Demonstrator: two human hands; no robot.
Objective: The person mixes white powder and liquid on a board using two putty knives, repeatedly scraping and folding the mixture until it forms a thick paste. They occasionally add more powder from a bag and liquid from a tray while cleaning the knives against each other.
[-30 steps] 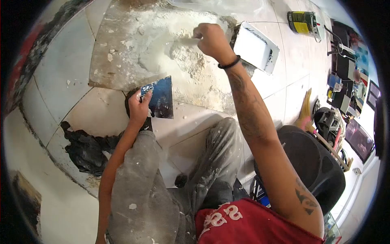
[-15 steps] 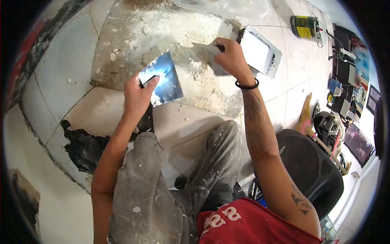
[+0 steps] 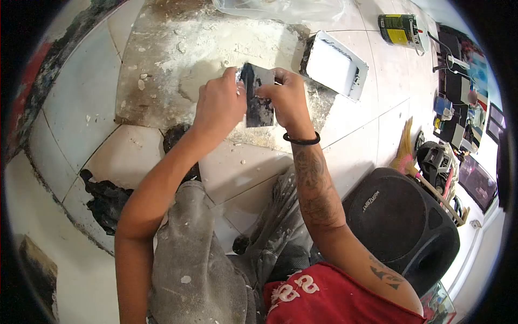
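Observation:
My left hand (image 3: 220,102) is closed on a thin metal plate, which now stands nearly edge-on and is mostly hidden by the fingers. Another flat plate (image 3: 260,114), grey with dark smears, is pinched between the thumb and fingers of my right hand (image 3: 286,100). The two plates meet or overlap in front of me; where exactly they touch is unclear. Below both hands lies a worn board (image 3: 145,59) covered with pale powder and dried, cream-coloured residue.
A white tray (image 3: 329,66) with dark marks sits right of the board. Beyond it are a green and yellow can (image 3: 396,29), a broom (image 3: 403,154) and a black speaker (image 3: 388,216). Clear plastic (image 3: 280,9) lies at the top, black crumpled material (image 3: 108,200) at left.
Both hands have come together. The left hand has moved right and turned its plate from face-up to nearly edge-on; the right hand has moved left and down, bringing its plate against or beside the other.

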